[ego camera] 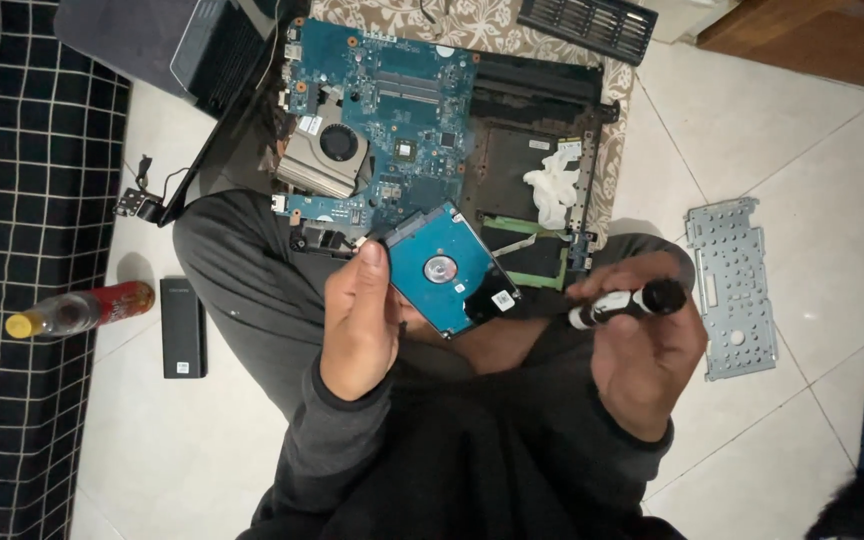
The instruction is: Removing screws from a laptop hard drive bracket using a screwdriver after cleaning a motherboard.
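Hands first: our left hand (360, 322) is clamped on a blue hard drive (449, 270), thumb along its near edge, holding it tilted above our lap with the circuit side and round hub facing up. Our right hand (644, 352) is closed around a black screwdriver handle (624, 303) with a white band, held just beside the drive's right corner; we cannot tell whether the tip touches it. Beyond the drive, an opened laptop base (532, 150) lies on a patterned cloth (482, 22) on the tiled floor, with a blue motherboard (392, 110) and its fan (337, 143) exposed, and a crumpled white tissue (552, 185) in the bay. To our right, a perforated metal plate (732, 285) lies on the floor. To our left lie a black battery pack (182, 326) and a small bottle (80, 311) with a yellow cap.
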